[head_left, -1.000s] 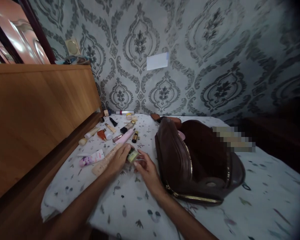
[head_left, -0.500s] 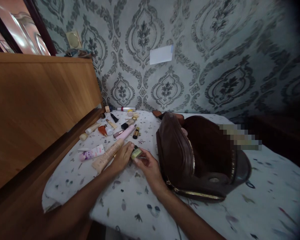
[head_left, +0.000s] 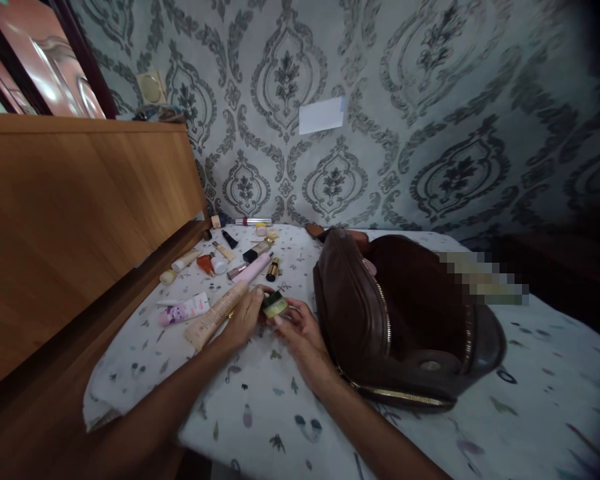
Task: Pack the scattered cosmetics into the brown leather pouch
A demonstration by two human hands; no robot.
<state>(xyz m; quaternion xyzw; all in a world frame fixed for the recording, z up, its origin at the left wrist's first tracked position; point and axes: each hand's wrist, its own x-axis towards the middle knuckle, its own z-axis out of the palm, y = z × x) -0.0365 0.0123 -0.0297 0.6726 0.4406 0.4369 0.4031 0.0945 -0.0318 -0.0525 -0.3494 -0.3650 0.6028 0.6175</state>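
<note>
A small jar (head_left: 275, 306) with a pale green body and a dark green lid is tilted between my hands above the cloth. My right hand (head_left: 305, 340) pinches its body from the right, thumb in front. At the lid's left side, the fingers of my left hand (head_left: 245, 319) curl against the jar, with their tips partly hidden. Beside my left wrist lies a long beige tube (head_left: 215, 319), and a purple-and-white tube (head_left: 184, 310) rests left of that. A large brown handbag (head_left: 350, 307) stands unzipped just right of my right hand.
Farther back lie a pink tube (head_left: 254, 269), a small black-and-gold bottle (head_left: 273, 269), an orange bottle (head_left: 205, 265) and several other cosmetics. A wooden cabinet (head_left: 90, 193) borders the left side. The patterned wall (head_left: 285, 160) rises behind the white printed cloth (head_left: 260, 407).
The jar has turned and come up slightly, showing more of its dark lid. My left hand has shifted a little left, uncovering the lid's side.
</note>
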